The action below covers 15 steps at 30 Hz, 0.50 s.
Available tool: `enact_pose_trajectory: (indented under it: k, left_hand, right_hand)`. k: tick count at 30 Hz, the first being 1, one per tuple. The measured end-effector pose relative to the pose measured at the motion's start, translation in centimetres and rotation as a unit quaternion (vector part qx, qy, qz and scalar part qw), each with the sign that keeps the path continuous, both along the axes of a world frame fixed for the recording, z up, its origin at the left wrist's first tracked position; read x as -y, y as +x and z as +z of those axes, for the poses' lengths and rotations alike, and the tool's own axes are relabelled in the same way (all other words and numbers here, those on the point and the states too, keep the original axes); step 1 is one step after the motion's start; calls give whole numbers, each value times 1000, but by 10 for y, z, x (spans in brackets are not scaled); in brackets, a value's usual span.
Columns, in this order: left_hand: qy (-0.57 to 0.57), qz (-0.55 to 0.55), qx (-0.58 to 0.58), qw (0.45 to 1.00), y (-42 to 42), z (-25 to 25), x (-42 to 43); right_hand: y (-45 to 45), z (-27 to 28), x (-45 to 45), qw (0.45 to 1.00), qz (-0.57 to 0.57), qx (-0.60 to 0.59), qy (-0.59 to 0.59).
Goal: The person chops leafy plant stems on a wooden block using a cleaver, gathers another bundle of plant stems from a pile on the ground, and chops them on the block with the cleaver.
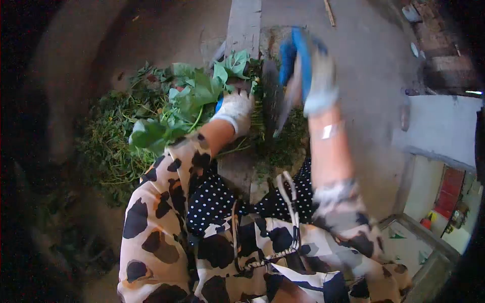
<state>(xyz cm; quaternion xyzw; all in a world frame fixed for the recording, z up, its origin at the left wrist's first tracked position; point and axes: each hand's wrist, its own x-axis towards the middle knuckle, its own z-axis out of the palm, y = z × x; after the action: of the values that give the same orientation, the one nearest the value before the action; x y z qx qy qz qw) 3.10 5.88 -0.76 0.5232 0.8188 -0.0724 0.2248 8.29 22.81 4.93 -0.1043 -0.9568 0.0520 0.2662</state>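
My left hand (237, 108), in a white and blue work glove, presses down on a bunch of leafy green stems (194, 96) lying across a wooden board (244, 25). To the right and raised, my right hand (310, 65) wears a similar glove and is wrapped round the handle of a large knife (284, 108), both smeared by motion. The blade hangs just right of the cut edge of the stems, apart from my left hand. Part of the bunch is hidden under my left hand.
Cut greens (116, 136) are heaped on the left of the board, and finely chopped greens (285, 149) lie to its right. A thin stick (329, 12) lies on the floor beyond. At the right are a pale wall (442, 126) and a doorway.
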Motion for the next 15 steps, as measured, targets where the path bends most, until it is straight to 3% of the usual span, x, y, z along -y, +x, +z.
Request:
enact_pose_trajectory:
  k: [1,2,4,6,7,9,11,12,14,15]
  left_hand:
    - [10,0,-49,999,5,-8,5]
    - [30,-4,-58,998,6,-10,7]
    - [8,14,-43,999,10,-10,8]
    - [52,2,-79,996,18,-16,20]
    - [105,-8,-118,987,22,-20,21]
    - [72,-9,-93,993,19,-21,13]
    - [8,-32,-60,998,13,-14,7]
    - [-4,-18,-17,1000,4,-11,-2]
    - [-40,11,22,999,-1,-4,-11]
    - [-36,11,26,999,1,-4,-11]
  right_hand:
    - [34,-10,35,913,19,-116,-390]
    - [60,-9,81,665,34,-206,-717]
    - [81,-35,100,691,30,-174,-701]
    - [42,-27,54,785,1,-214,-581]
    - [13,14,27,717,-67,-122,-683]
    - [-31,26,-28,818,65,-27,-571]
    - [-82,-3,-68,846,99,27,-523]
    - [-82,-3,-64,845,99,27,-524]
    - [-71,-5,-49,673,75,-106,-728]
    - [-53,8,-29,759,142,-122,-623]
